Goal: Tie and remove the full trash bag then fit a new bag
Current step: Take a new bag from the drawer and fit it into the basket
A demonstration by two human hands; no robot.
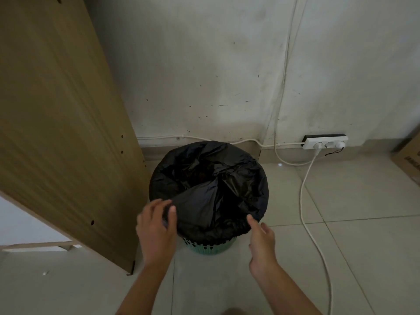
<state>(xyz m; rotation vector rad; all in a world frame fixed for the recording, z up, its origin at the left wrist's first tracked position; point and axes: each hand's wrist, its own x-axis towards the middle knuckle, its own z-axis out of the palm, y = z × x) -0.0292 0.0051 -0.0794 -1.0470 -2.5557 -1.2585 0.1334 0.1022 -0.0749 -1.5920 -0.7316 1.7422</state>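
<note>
Head view: bag [211,178] sits in the bin [210,246], rim folded over the edge, untied; left hand [156,226] pinches the near-left rim; right hand [261,237], fingers loose, touches the near-right rim, gripping nothing; tying, removal and refitting appear outstanding; no new bag visible.

Counting up: one black trash bag [209,178], one green bin [210,246], two hands, left hand [155,230] and right hand [261,239]. Also one wooden panel [61,123], one white power strip [326,142] against the wall, one cardboard box [409,159] at the right edge.
</note>
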